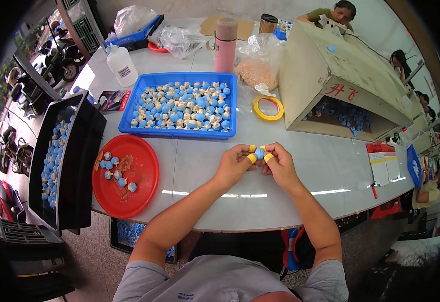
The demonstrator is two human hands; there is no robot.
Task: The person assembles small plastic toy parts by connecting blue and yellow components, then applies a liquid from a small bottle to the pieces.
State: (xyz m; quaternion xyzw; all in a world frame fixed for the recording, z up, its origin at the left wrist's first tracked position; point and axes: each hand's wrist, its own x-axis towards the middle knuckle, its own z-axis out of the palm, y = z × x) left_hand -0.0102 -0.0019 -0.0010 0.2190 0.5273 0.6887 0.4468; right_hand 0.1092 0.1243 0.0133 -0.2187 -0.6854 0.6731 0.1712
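In front of my chest, over the table, my left hand (235, 163) and my right hand (281, 165) meet around a small round blue piece (259, 154). Both pinch it between thumb and fingertips, which are wrapped in yellow tape. Details of the piece are partly hidden by the fingers. Beyond my hands lies a blue tray (177, 132) filled with small blue-and-cream pieces. Left of my forearm, a round red tray (142, 171) carries several more of these pieces and some orange-brown scraps.
A black bin (81, 151) of blue pieces stands at the left. Further back are a white bottle (122, 65), pink flask (225, 45), plastic bag of beige bits (257, 70) and yellow tape roll (269, 108). A box-like cabinet (325, 65) holds blue pieces; people sit beyond.
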